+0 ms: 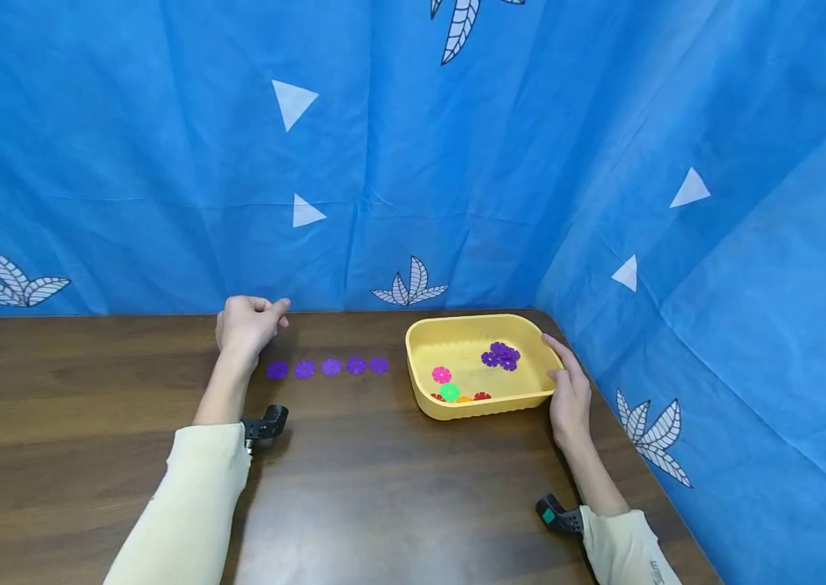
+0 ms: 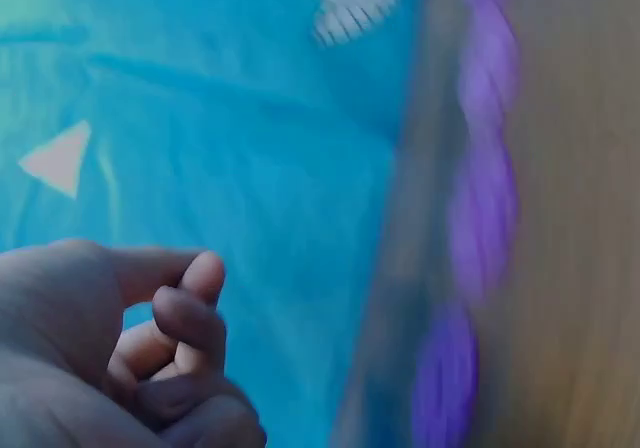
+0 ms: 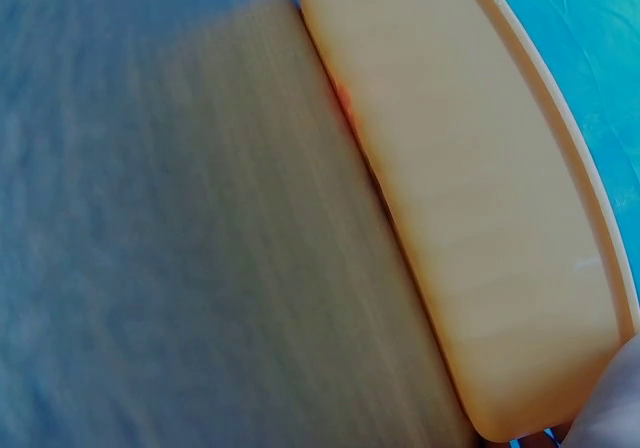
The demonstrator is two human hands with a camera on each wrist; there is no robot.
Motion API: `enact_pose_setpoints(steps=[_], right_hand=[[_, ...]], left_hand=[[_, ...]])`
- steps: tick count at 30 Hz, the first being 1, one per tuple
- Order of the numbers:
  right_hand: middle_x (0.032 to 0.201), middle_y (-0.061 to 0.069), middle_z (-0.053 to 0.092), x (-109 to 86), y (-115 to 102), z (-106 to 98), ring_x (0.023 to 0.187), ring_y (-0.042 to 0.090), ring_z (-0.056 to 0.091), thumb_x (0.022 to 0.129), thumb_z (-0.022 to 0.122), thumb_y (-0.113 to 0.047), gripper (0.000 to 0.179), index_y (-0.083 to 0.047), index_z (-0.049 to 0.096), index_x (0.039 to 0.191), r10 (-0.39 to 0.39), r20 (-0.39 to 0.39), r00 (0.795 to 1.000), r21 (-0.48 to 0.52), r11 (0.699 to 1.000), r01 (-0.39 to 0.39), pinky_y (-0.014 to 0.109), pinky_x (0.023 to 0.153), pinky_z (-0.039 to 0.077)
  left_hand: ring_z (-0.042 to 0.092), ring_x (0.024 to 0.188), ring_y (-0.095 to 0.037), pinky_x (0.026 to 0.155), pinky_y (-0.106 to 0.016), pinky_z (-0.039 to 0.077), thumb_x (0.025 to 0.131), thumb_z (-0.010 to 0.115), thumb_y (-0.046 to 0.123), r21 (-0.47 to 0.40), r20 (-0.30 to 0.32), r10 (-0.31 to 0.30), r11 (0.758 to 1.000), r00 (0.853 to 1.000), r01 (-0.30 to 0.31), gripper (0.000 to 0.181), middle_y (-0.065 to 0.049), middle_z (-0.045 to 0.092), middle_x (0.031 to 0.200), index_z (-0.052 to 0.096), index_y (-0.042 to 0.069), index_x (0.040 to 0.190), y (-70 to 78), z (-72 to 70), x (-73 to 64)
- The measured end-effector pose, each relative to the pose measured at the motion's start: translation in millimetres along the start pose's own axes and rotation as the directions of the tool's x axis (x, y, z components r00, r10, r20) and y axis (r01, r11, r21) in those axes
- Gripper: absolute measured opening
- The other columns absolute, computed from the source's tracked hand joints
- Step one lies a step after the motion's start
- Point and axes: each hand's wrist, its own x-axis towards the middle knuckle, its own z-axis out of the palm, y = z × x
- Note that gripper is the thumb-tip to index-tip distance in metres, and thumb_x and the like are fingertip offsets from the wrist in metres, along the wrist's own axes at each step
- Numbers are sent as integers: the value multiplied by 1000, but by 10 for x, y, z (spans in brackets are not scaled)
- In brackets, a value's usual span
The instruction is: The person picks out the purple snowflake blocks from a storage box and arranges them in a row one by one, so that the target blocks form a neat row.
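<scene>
In the head view, several purple plastic snowflake discs [image 1: 331,366] lie in a row on the table. My left hand [image 1: 248,322] is above the table near the row's left end. The left wrist view shows that hand's fingers [image 2: 190,318] curled, thumb and forefinger together, with nothing visible between them. My right hand [image 1: 570,398] grips the right end of a yellow plastic basin [image 1: 482,404], fingers over the rim. Inside it lie a cluster of purple discs [image 1: 502,355], a pink disc [image 1: 441,374], a green disc [image 1: 449,392], and red and orange ones partly hidden by the front wall.
The brown wooden table [image 1: 384,487] extends under everything. A blue patterned curtain [image 1: 237,162] hangs along its back and right edges. The basin's outer wall [image 3: 470,208] fills much of the right wrist view.
</scene>
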Motion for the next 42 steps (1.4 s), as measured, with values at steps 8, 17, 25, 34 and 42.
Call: enact_pose_setpoints(steps=[8,17,25,34,42], right_hand=[[159,0,53,-13,10,-6,151,21,40,104,35,-4,57,-24,58,151,-4,3,1000,0,1000,4,49,128,28],[158,1,53,-28,-3,35,151,20,40,102,35,0,58,-21,59,151,-13,3,1000,19,1000,13,49,127,28],[158,8,53,-44,-104,6,149,25,41,101,36,3,57,-14,58,151,-28,17,999,52,998,27,52,127,26],[155,0,57,-23,34,11,147,19,43,102,36,0,58,-23,61,149,-40,-3,999,24,999,40,48,125,29],[155,1,57,4,26,-2,148,19,43,102,35,1,59,-22,61,149,-43,5,999,36,998,42,47,126,26]], left_hand=[[58,75,-26,92,-46,44,99,74,34,-168,-9,77,983,997,-77,42,-1,65,55,73,13,62,511,556,-220],[51,59,-20,66,-35,41,99,75,31,-234,14,370,904,929,-357,41,0,60,54,74,8,66,1014,1055,-484],[57,69,-15,65,-27,43,98,76,25,-28,268,573,808,775,-588,21,5,63,69,75,16,79,1414,1608,-884],[63,107,-20,90,-31,54,100,73,28,109,579,565,661,588,-743,22,-2,74,111,77,11,113,1396,2210,-1061],[45,148,-28,119,-49,41,102,69,29,179,740,426,621,521,-763,45,-6,55,156,63,16,145,1305,2361,-1071]])
